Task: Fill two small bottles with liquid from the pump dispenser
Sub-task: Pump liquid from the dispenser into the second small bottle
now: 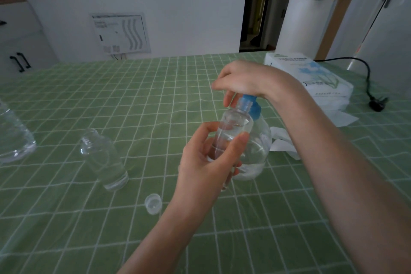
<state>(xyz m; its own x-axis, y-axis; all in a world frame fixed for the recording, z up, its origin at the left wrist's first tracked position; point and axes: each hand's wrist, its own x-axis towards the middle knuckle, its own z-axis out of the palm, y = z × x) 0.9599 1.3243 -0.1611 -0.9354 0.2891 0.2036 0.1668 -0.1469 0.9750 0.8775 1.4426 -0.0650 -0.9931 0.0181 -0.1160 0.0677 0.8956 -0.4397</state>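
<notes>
My left hand (206, 162) grips a small clear bottle (233, 127) and holds it tilted, with its open neck against the blue nozzle of the pump dispenser (255, 151). The dispenser is a round clear bottle with clear liquid low in it and a blue pump head (251, 104). My right hand (242, 80) rests on top of the pump head, fingers curled over it. The held bottle shows some clear liquid inside. A second small clear bottle (104, 158) stands uncapped on the green checked cloth to the left. A small clear cap (153, 203) lies near my left wrist.
A large clear plastic bottle (13, 138) is at the left edge. A white tissue pack (311, 78) and loose tissues (282, 142) lie behind my right arm. A black cable with a plug (375, 104) lies at the far right of the table (111, 95).
</notes>
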